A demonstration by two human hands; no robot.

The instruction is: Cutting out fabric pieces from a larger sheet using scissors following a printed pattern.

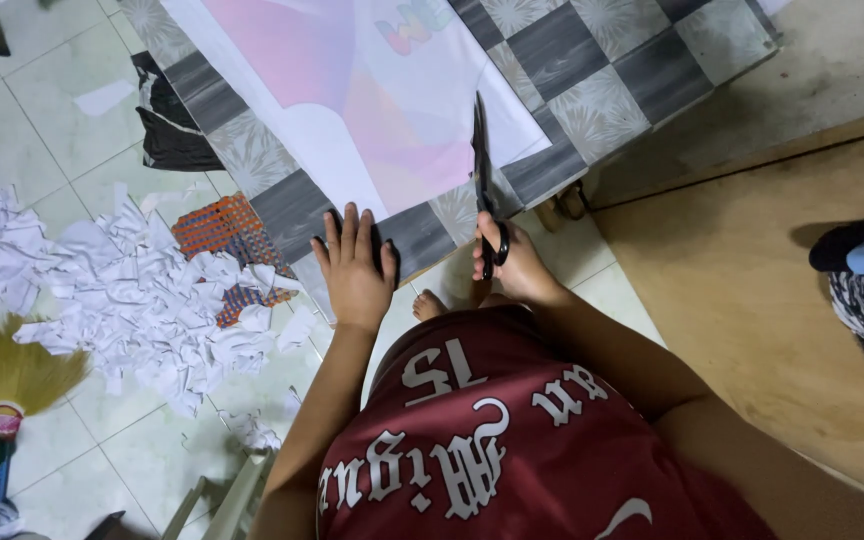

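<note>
Head view: right hand (pixel 517 268) grips black scissors (pixel 482 175), blades partly into the white sheet's (pixel 352 130) near edge on the checkered table (pixel 592 70); most of the sheet looks uncut. Left hand (pixel 355 268) lies flat, empty, at the table's edge. Paper scraps (pixel 132 290) cover the floor (pixel 52 120) left
</note>
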